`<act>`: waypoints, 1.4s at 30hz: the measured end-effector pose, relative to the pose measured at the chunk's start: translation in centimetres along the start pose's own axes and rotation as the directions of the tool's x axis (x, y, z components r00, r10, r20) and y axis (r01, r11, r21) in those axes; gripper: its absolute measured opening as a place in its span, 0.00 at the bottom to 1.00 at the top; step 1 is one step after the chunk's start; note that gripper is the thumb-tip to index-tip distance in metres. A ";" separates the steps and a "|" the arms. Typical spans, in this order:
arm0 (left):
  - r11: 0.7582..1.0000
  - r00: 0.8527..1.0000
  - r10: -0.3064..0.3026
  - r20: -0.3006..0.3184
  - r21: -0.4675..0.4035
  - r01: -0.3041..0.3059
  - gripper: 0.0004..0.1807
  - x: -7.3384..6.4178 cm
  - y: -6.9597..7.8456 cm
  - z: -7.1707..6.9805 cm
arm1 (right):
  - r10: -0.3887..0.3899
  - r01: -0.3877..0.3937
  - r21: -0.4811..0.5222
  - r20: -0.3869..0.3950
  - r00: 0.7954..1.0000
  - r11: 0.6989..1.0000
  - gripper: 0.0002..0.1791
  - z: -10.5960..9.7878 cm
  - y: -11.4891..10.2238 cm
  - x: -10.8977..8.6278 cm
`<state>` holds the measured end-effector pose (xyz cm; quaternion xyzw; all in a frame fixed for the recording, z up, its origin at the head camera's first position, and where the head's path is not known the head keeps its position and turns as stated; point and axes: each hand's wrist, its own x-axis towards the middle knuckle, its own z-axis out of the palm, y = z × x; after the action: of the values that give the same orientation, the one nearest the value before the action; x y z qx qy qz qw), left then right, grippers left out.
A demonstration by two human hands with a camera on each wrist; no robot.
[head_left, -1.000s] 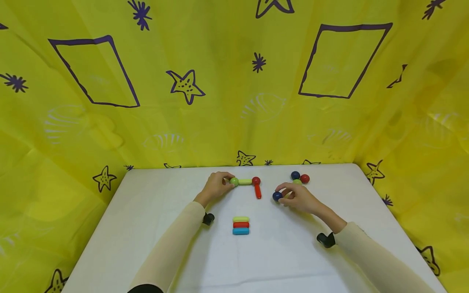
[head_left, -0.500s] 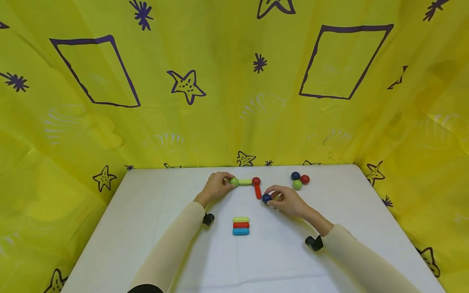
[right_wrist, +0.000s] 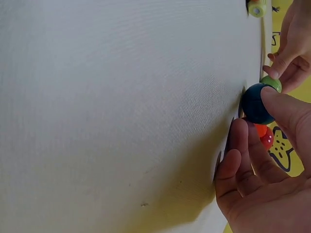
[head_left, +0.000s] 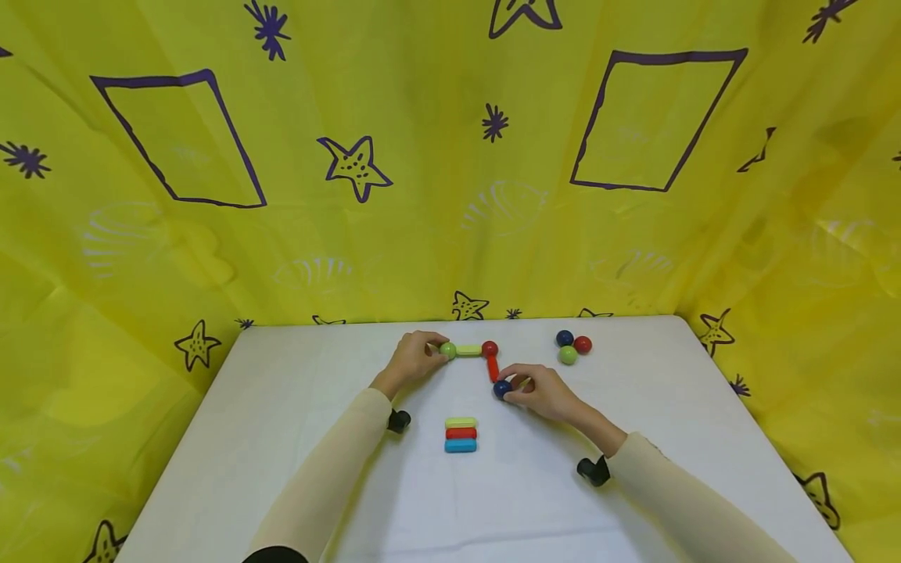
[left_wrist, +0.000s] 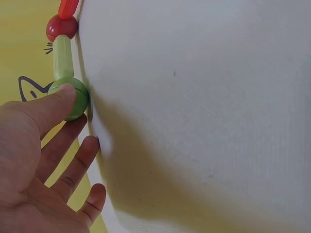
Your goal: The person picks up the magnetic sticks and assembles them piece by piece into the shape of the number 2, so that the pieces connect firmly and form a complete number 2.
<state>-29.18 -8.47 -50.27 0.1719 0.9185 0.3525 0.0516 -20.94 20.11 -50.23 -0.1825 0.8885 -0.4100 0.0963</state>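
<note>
My left hand (head_left: 414, 361) pinches a green ball (head_left: 448, 351) between thumb and fingers at the left end of a joined chain. From that ball a light green rod (head_left: 468, 351) runs right to a red ball (head_left: 489, 349). A red rod (head_left: 493, 369) angles from the red ball toward me. My right hand (head_left: 543, 392) pinches a dark blue ball (head_left: 502, 389), right at the near end of the red rod. In the right wrist view the thumb lies over the blue ball (right_wrist: 257, 104), and the red rod is mostly hidden behind it.
Three loose balls, one blue (head_left: 565, 338), one red (head_left: 583, 345) and one green (head_left: 567, 355), sit together at the back right. Nearer me lie a yellow-green rod (head_left: 461, 423), a red rod (head_left: 461, 433) and a blue rod (head_left: 461, 446) side by side. A yellow curtain (head_left: 422, 234) surrounds the white table (head_left: 281, 438).
My right hand has carried the blue ball leftward to the red rod's near end, uncovering the loose green ball behind. The left hand has stayed on its green ball.
</note>
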 end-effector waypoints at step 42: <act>0.937 0.952 0.249 0.179 0.204 -0.283 0.24 0.3 6.4 1.6 | 0.041 -0.041 0.023 0.003 0.999 0.999 0.15 -0.1 -0.3 -0.6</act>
<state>-27.29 -2.90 -47.21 0.3256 0.9144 0.2349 0.0525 -20.40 20.29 -49.94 -0.1636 0.8871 -0.4178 0.1081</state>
